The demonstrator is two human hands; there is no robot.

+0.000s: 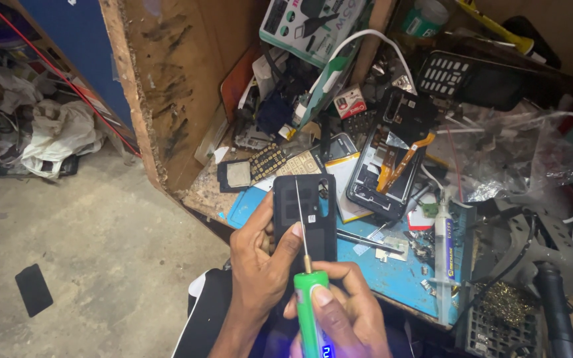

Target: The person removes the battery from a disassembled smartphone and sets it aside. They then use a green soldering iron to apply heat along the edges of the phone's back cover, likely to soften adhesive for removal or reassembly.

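Your right hand (339,308) pinches a green, smooth-barrelled soldering pen (312,311) between thumb and curled fingers, its thin metal needle tip (300,219) rising toward twelve o'clock. Your left hand (260,265) grips a black phone back cover (305,215), thumb pressed on its matte face, fingers wrapped behind; the needle lies across that cover. At two o'clock from the cover sits an opened phone frame (392,156), glossy black with orange flex ribbons. At four o'clock a clear syringe (444,255) lies upright on the blue work mat (379,272), beside a slim pair of metal tweezers (366,238) and scattered small parts. A keypad membrane (268,161) rests at eleven o'clock. At one o'clock, a black keypad phone (479,79) tops the clutter, near crinkled clear plastic (505,159). Brass-coloured cleaning wool (504,301) fills a dark holder at four o'clock. The bench's rough, chipped wooden side panel (167,86) borders a dusty concrete floor (101,252), where a flat black rectangle (34,289) lies.
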